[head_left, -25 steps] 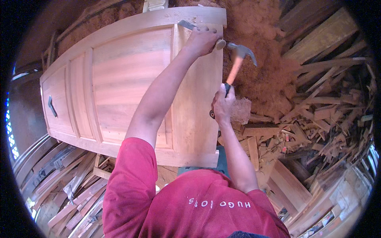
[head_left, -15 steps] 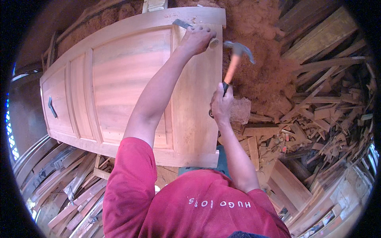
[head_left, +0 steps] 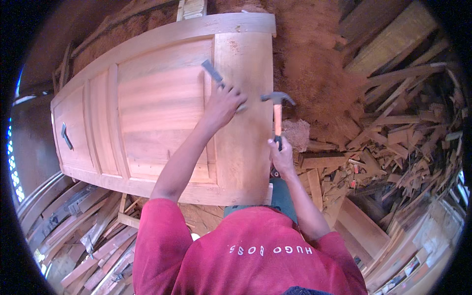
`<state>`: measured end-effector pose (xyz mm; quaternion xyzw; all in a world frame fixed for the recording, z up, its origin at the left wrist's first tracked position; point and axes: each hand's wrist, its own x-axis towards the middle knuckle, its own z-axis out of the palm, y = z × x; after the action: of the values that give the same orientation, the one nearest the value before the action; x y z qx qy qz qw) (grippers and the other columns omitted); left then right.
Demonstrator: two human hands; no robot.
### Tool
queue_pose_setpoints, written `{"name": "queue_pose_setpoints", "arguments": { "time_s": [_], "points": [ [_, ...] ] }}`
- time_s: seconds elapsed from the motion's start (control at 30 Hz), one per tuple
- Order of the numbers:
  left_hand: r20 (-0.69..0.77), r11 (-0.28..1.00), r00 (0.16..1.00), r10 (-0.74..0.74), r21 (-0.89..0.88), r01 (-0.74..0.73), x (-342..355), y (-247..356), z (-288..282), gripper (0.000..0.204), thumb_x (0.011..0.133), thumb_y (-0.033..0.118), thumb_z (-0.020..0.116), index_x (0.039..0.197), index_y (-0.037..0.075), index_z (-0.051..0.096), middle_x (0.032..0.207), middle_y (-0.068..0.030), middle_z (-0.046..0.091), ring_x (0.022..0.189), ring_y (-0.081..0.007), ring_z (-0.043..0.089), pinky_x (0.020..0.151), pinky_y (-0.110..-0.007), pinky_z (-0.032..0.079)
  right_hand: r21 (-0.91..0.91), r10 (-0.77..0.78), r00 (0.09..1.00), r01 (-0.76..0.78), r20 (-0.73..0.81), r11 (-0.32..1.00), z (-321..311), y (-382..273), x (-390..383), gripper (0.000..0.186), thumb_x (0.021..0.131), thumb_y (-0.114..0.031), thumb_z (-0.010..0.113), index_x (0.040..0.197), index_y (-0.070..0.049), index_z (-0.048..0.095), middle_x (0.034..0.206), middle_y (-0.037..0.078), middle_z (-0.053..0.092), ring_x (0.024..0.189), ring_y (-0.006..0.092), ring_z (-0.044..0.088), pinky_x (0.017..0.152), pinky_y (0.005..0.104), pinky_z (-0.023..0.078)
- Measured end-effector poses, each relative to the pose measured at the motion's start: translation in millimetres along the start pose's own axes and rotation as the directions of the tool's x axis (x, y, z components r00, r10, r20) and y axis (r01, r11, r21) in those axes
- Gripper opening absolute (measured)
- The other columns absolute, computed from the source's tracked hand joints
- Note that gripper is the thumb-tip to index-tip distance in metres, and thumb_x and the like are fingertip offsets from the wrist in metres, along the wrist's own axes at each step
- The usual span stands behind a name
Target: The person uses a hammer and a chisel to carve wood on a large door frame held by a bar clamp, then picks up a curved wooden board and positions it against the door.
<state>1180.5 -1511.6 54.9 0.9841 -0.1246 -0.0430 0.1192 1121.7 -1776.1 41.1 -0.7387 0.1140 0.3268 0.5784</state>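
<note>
A wooden panel door [head_left: 243, 162] lies flat before me. Over its right part, my left hand [head_left: 225, 105] is closed around a chisel [head_left: 212, 72]; the broad metal blade points to the far left and the handle is mostly covered by my fingers. Just off the door's right end, my right hand [head_left: 282, 156] grips a claw hammer [head_left: 278, 115] by the dark lower part of its orange handle, head upward and away from me. Hammer and chisel are apart. On the door's left panel rests a dark metal tool [head_left: 66, 136], too small to name.
Wood offcuts [head_left: 398, 132] are heaped at the right, below long boards [head_left: 393, 39]. Reddish sawdust [head_left: 314, 73] covers the ground beyond the door's right end. Stacked timber strips [head_left: 88, 221] lie at the lower left. A pale wooden support [head_left: 192, 9] juts out past the far edge.
My left hand has drawn the chisel back from the door's far right corner, toward me and leftward. My right hand has lowered the hammer nearer to me.
</note>
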Motion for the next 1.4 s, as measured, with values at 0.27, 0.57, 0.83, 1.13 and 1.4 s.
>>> {"name": "queue_pose_setpoints", "arguments": {
  "time_s": [0.27, 0.57, 0.83, 1.13, 1.4],
  "points": [
    [-0.025, 0.970, 0.974, -0.227, 0.082, 0.228, -173.8, 6.2, 25.3, 0.015, 0.080, 0.023, 0.067, 0.092, 0.018, 0.059, 0.102, -0.0024, 0.055, 0.112, -0.0235, 0.051, 0.104, -0.049, 0.033, -0.036, 0.015, 0.975, -0.007, 0.220, 0.999, 69.0, 51.0, -21.8, 0.022, 0.094, -0.027, 0.058, 0.092, -0.006, 0.054, 0.069, 0.004, 0.051, 0.066, 0.0163, 0.053, 0.061, 0.0380, 0.045],
    [0.002, 0.890, 0.897, -0.443, 0.121, 0.439, -315.6, -41.9, 62.8, 0.041, 0.081, -0.002, 0.057, 0.121, 0.009, 0.057, 0.132, -0.0130, 0.052, 0.132, -0.0350, 0.043, 0.111, -0.048, 0.032, -0.391, 0.136, 0.723, 0.197, 0.677, 0.899, 146.9, -2.4, -32.9, 0.041, 0.101, -0.042, 0.046, 0.121, -0.008, 0.051, 0.088, 0.014, 0.062, 0.072, 0.0197, 0.065, 0.061, 0.0378, 0.054],
    [-0.222, 0.709, 0.678, -0.701, -0.112, 0.696, -365.2, 61.0, 67.9, 0.053, 0.087, 0.012, 0.064, 0.135, 0.003, 0.044, 0.135, -0.0206, 0.049, 0.128, -0.0370, 0.046, 0.108, -0.049, 0.038, -0.294, 0.175, 0.701, 0.051, 0.691, 0.955, 12.9, 102.1, -108.1, 0.054, 0.096, -0.044, 0.057, 0.134, -0.006, 0.052, 0.113, 0.013, 0.066, 0.089, 0.0200, 0.065, 0.076, 0.0389, 0.055],
    [-0.253, 0.753, 0.713, -0.654, -0.299, 0.586, -391.6, 282.3, 135.7, 0.055, 0.093, 0.027, 0.064, 0.139, 0.007, 0.042, 0.133, -0.0232, 0.048, 0.123, -0.0403, 0.047, 0.103, -0.049, 0.041, -0.355, -0.167, 0.954, 0.070, -0.249, 0.932, -290.2, 311.6, -163.5, 0.030, 0.097, -0.027, 0.059, 0.114, -0.003, 0.065, 0.086, 0.005, 0.066, 0.061, 0.0122, 0.062, 0.051, 0.0285, 0.050],
    [0.285, 0.614, 0.781, -0.556, -0.493, 0.617, -484.5, 374.2, 198.4, 0.045, 0.101, 0.037, 0.046, 0.131, 0.005, 0.053, 0.126, -0.0229, 0.058, 0.119, -0.0387, 0.054, 0.099, -0.045, 0.044, -0.280, 0.182, 0.933, -0.274, -0.311, 0.920, -329.9, 497.9, -255.1, 0.020, 0.098, -0.025, 0.054, 0.096, -0.006, 0.061, 0.071, 0.005, 0.061, 0.050, 0.0139, 0.057, 0.038, 0.0302, 0.043]
  ]
}}
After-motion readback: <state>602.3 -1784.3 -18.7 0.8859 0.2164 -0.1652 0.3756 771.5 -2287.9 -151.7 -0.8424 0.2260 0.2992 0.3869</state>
